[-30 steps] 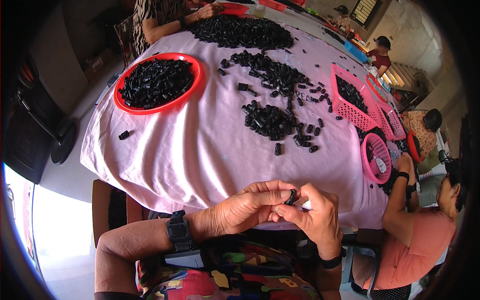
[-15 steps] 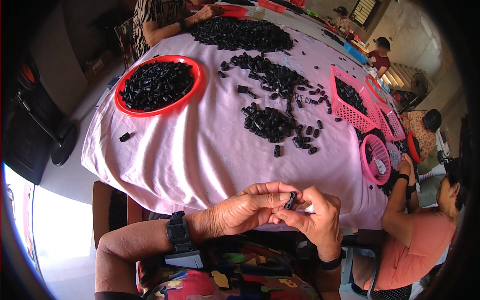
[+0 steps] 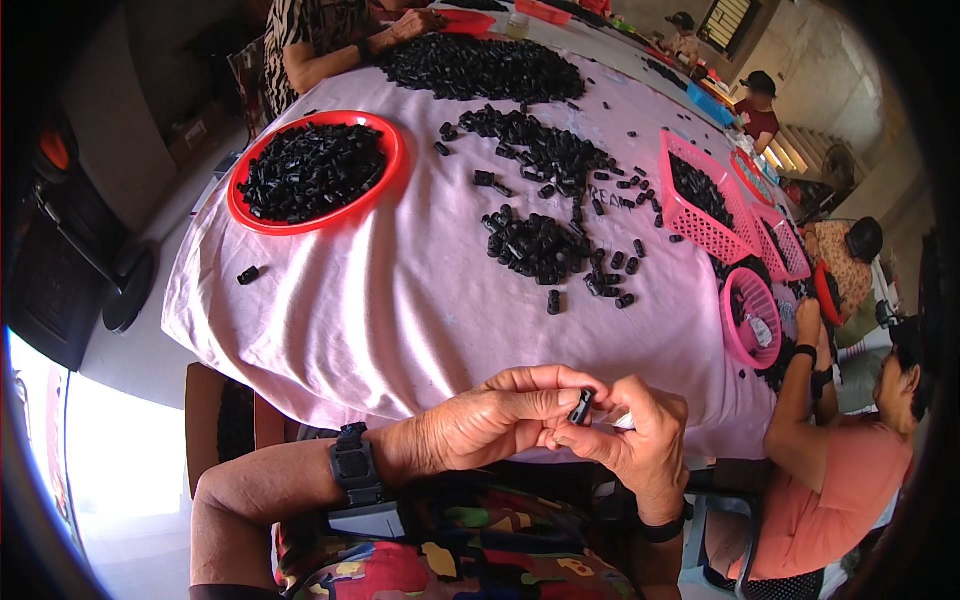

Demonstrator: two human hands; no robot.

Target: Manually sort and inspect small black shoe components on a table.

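Note:
Just off the table's near edge, my left hand [image 3: 500, 415] pinches a small black plastic part [image 3: 580, 407] between thumb and fingers. My right hand [image 3: 635, 430] is closed up against it from the right, thumb and fingertips meeting around the part's lower end. Something whitish shows among the right fingers, too small to name. Beyond my hands, a loose heap of similar black parts [image 3: 533, 246] lies on the pink cloth [image 3: 400, 310], with a few strays around it. One single black part [image 3: 248, 275] rests apart at the left.
A red round tray [image 3: 398, 165] full of black parts stands at left. Pink baskets [image 3: 705, 228] and a round pink basket [image 3: 733, 345] line the right side. A large pile [image 3: 480, 68] lies farther back. A co-worker in a salmon shirt [image 3: 845, 500] sits close on my right.
The black part has turned slightly between my fingers, showing more of its side. My right hand has shifted a little. The co-worker's hands at right have risen slightly.

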